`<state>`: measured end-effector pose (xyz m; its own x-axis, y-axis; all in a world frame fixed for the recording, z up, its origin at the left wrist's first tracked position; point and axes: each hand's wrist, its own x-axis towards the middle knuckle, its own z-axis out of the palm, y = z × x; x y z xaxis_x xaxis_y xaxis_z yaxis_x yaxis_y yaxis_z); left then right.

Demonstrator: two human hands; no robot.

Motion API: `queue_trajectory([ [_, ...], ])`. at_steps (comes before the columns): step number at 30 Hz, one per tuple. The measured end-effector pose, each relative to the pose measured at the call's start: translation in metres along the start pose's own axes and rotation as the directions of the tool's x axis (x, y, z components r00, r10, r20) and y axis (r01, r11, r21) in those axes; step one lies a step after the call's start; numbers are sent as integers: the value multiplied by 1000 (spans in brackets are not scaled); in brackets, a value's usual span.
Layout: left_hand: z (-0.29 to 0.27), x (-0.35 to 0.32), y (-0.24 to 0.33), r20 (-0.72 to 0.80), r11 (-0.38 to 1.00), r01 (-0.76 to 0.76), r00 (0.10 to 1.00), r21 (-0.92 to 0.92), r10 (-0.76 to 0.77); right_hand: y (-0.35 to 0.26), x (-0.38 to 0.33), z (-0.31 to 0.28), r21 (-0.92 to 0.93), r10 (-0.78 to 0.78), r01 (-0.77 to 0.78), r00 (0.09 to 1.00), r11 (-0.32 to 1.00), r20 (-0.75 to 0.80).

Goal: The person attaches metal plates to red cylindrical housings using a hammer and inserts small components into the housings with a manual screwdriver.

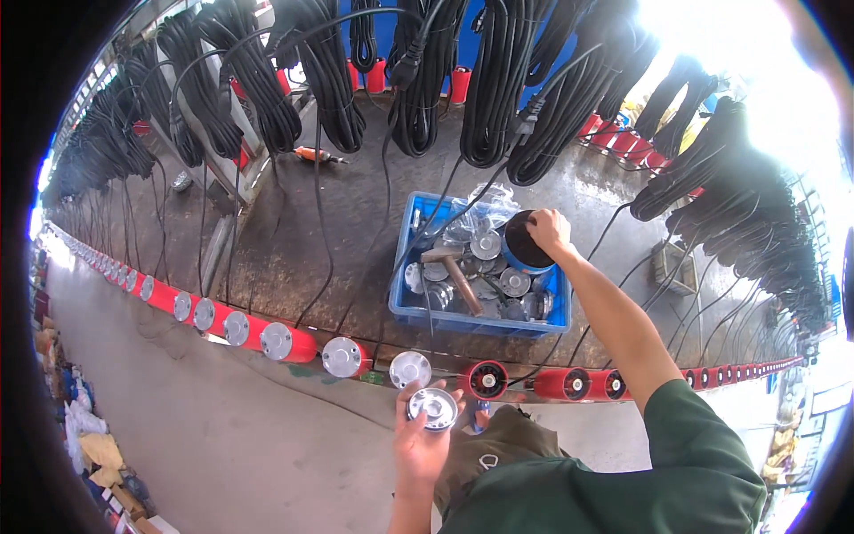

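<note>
My left hand (420,443) holds a round silver metal cap (433,408) just in front of a row of red cylinders. Right beside it one red cylinder (483,380) shows an open dark end, and the cylinder to its left carries a silver cap (410,368). My right hand (549,230) reaches out over a blue plastic crate (418,313) and rests on a round black and blue tub (525,245) standing in it. The crate holds several silver caps (486,244) and a hammer with a wooden handle (459,278).
A long line of red cylinders (267,340) runs left to right, capped on the left and open on the right. Bundles of black cable (498,89) hang above them. An orange-handled tool (316,156) lies behind. Concrete floor (196,436) lies in front, with clutter at the far left.
</note>
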<state>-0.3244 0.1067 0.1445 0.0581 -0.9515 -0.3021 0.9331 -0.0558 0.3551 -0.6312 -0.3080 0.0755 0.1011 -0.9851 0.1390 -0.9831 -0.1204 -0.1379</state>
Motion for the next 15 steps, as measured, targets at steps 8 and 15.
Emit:
queue_trajectory([
  [8, -18, -16, -6, -52, 998, -55, 997, -7, 54, 11, 16, 4, -90, -33, 48, 987, 995, 159],
  [15, -25, -41, -37, -152, 987, -148, 979, -55, 139, 33, 8, -8, -356, -206, 332, 914, 873, 348],
])
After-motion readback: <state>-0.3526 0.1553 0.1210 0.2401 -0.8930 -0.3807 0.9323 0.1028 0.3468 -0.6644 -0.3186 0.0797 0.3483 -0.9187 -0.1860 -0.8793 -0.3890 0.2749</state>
